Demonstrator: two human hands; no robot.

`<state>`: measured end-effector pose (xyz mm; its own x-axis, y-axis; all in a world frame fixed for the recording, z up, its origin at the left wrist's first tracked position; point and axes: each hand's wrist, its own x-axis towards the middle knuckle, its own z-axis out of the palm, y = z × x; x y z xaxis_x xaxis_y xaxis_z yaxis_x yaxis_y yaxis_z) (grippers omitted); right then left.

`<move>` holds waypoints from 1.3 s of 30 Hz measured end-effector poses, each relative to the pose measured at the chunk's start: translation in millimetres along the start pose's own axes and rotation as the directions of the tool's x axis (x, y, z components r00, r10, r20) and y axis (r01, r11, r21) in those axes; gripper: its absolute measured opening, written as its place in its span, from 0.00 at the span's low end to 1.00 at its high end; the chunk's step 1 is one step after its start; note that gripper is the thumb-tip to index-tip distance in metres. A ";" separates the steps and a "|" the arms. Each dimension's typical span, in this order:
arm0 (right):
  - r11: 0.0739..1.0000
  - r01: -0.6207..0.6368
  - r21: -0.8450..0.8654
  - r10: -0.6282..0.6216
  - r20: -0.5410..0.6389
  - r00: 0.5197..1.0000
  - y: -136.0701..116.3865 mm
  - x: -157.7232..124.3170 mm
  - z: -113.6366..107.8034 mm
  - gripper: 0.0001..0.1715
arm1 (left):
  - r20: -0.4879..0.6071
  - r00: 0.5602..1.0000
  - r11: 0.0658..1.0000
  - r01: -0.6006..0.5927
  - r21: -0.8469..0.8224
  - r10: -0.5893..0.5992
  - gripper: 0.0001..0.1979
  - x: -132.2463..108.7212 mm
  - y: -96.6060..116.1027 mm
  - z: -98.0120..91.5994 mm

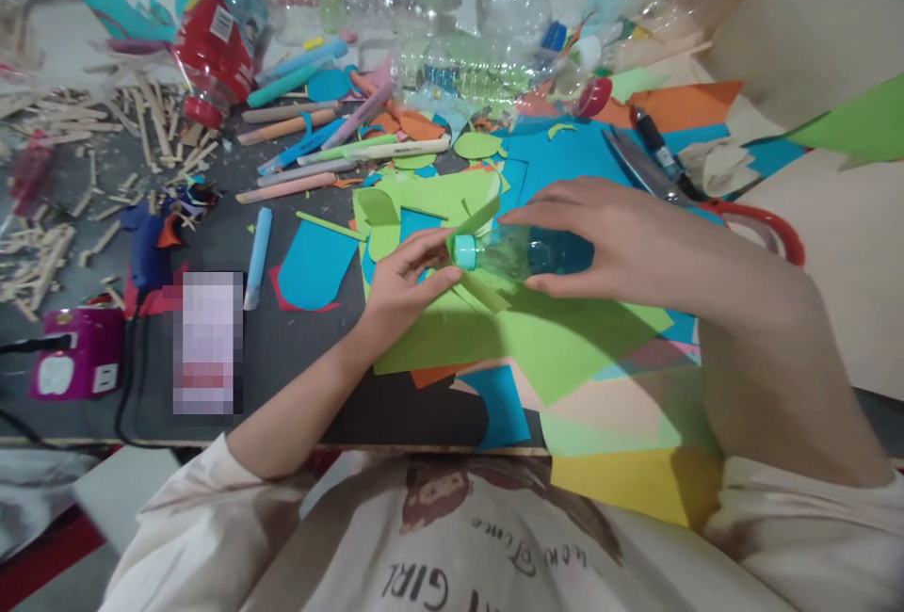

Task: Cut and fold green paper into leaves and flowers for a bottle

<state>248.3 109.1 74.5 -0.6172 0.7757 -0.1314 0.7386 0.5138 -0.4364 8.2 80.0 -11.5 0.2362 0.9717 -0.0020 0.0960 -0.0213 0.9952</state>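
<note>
A small clear plastic bottle [505,252] with a teal cap lies on its side above green paper, cap toward the left. My right hand [600,233] wraps around the bottle's body, thumb below and fingers above. Beside the cap, my left hand [410,281] is closed, thumb and fingers pinching a cut green paper piece [487,293] around the bottle's neck. Part of that piece is hidden by the fingers and the bottle. Beneath both hands spreads a large green paper sheet [543,348] with blue scraps around it.
Scissors [766,217] with red handles and a black marker [656,136] lie to the right. At the left are a blue glue gun [148,240], a phone [207,344] and wooden sticks [53,249]. Felt-tip pens [339,146] and plastic bottles [466,19] fill the back.
</note>
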 end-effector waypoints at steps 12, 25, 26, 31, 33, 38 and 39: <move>1.000 0.003 0.016 -0.003 0.023 1.000 -6.0 -7.0 -2.4 0.30 | 0.007 0.984 0.975 -0.176 0.136 0.176 0.24 2.5 0.6 -6.7; 0.999 -0.018 0.040 0.015 0.078 0.997 -12.6 -6.9 -2.9 0.30 | 0.029 0.974 0.958 -0.225 0.177 0.223 0.26 0.1 -1.7 -6.1; 0.999 -0.020 0.045 0.016 0.081 0.997 -12.7 -6.8 -3.1 0.30 | 0.031 0.976 0.957 -0.219 0.190 0.217 0.27 0.0 -2.1 -6.0; 0.999 -0.022 0.050 0.017 0.092 0.996 -12.3 -7.0 -2.9 0.30 | 0.060 0.980 0.950 -0.197 0.242 0.188 0.30 -0.5 -4.0 -6.9; 0.999 -0.016 0.043 0.012 0.088 0.996 -11.8 -7.8 -1.9 0.30 | 0.069 0.984 0.951 -0.178 0.254 0.166 0.32 -0.3 -4.5 -7.7; 0.996 -0.090 0.006 0.089 0.067 0.994 -12.1 -10.8 0.4 0.33 | 0.142 0.986 0.945 -0.131 0.300 0.091 0.33 1.5 1.1 -11.3; 0.995 -0.101 -0.002 0.101 0.069 0.992 -12.6 -11.4 0.5 0.34 | 0.164 0.983 0.942 -0.131 0.309 0.083 0.32 1.9 3.3 -12.0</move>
<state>245.9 93.6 81.0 -0.5566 0.7965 -0.2362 0.7978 0.4332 -0.4193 -2.6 84.6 -7.0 0.3985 0.9149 0.0644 0.3585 -0.2200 0.9072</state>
